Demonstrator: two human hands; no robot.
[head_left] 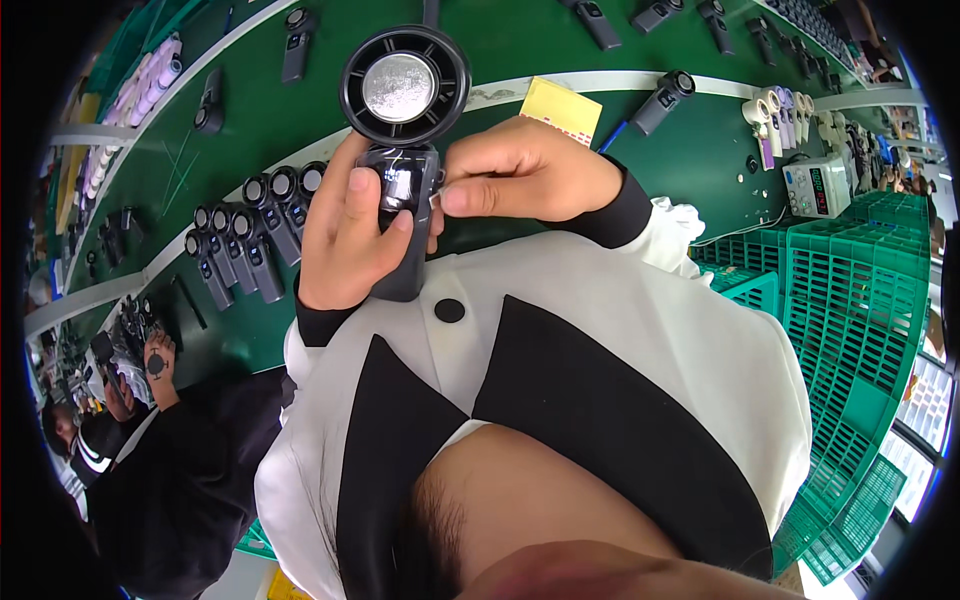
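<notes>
A dark grey handheld fan [402,180] is upright in front of my chest, its round head topped by a silver disc and a glossy display below that. My left hand [350,235] wraps round its body, with the thumb and a fingertip at the edges of the display. At the fan's right side, my right hand [530,172] is closed in a pinch. A small whitish piece [436,200] shows at its fingertips against the fan's side; its kind is too small to tell.
Several grey handheld fans [262,270] are grouped left on the green table. Beyond my right hand lie a yellow card [562,108] and another fan [662,105]. At right are pale fans [778,118], a power supply [817,187] and green crates [850,290]. A co-worker [170,480] works at left.
</notes>
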